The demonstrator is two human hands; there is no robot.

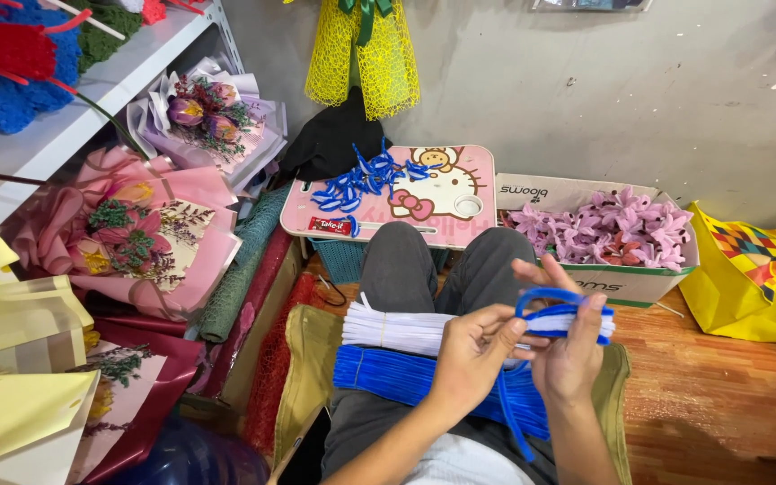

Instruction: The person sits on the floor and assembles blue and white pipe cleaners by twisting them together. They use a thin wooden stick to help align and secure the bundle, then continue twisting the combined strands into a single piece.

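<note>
Both hands work one blue pipe cleaner [557, 310] in the lower centre of the frame. The left hand [476, 352] has its grip pinched together on the stem where the stem runs down toward the lap. The right hand [572, 346] has fingers [596, 310] spread with the blue loop wound around them, so its grip is clamped on the same pipe cleaner.

Just beneath the hands, across the lap, lie a bundle of white pipe cleaners [392, 328] and a bundle of blue pipe cleaners [406, 377], touching each other. Beyond the knees, at centre frame, stands a small pink lap counter [460, 220] with a heap of finished blue twists [365, 178] on its left part. To its right, an open cardboard box [626, 280] holds purple flowers [612, 229], close to the right hand. A yellow bag [752, 287] sits at the right edge.

The left half of the frame is crowded: wrapped bouquets [136, 233], rolls of mesh [244, 278] and a white shelf [92, 99] at the upper left. Open room lies on the wooden floor [711, 386] at the lower right.
</note>
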